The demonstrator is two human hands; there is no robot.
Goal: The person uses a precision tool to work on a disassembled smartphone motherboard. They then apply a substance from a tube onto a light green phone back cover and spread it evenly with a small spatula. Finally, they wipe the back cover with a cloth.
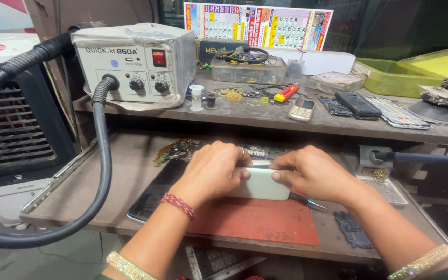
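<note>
I see both hands closed on a white phone (262, 183) in the middle of the bench (130, 171). The left hand (212, 171) wraps its left end, fingers curled over the top edge, a ring on one finger and a red thread band at the wrist. The right hand (312, 173) grips the right end, thumb pressed on the near face. The phone sits just above a red mat (257, 220) that lies toward the front edge of the bench; I cannot tell whether it touches the mat. A dark tablet (149, 199) lies partly under the mat's left side, at the front left. A dark cover part (352, 228) rests near the front right corner, and a thin tool (309, 203) pokes out under the right hand. Circuit scraps (175, 149) lie toward the back edge of the bench, behind the left hand.

On the shelf above, a grey hot-air station (136, 65) stands at the left end, its black hose (99, 171) looping down past the bench's left edge. A small keypad phone (302, 110) and a black phone (358, 103) lie further right on that shelf.
</note>
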